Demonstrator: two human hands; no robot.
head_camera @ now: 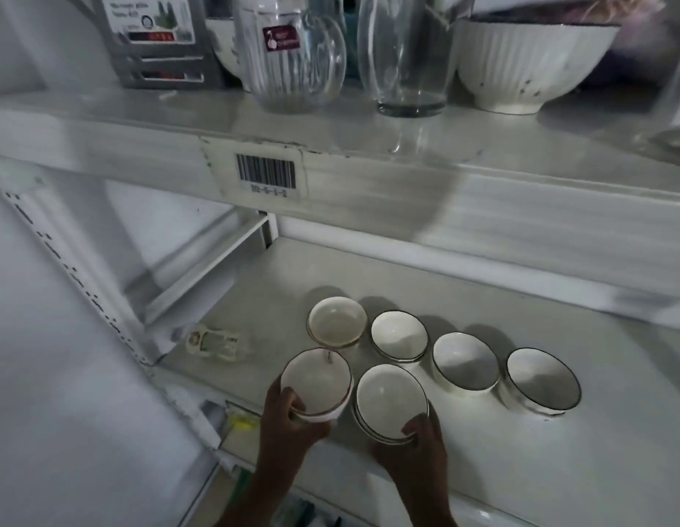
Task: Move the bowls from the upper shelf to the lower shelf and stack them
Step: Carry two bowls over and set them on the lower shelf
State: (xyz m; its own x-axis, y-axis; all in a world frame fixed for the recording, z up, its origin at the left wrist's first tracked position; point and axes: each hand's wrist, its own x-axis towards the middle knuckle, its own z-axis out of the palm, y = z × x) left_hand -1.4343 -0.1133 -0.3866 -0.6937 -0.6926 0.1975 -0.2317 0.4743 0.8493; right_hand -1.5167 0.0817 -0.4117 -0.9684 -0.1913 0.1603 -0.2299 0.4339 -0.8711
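Several small white bowls with dark rims stand on the lower shelf (483, 469). My left hand (289, 424) grips the near edge of the front-left bowl (315, 382), which seems to be a stack. My right hand (414, 446) holds the near rim of the neighbouring stacked bowl (390, 397). Behind them sit a bowl (336, 323) and another (398, 336); two more bowls (464, 361) (542, 380) stand to the right. A larger ribbed white bowl (528, 66) rests on the upper shelf (521, 146).
On the upper shelf stand a glass jug (293, 55), a clear glass (407, 58) and a grey boxed item (156, 39). A wrapped packet (216, 342) lies at the lower shelf's left. A barcode label (265, 173) is on the shelf edge. A white upright post (76, 268) borders the left.
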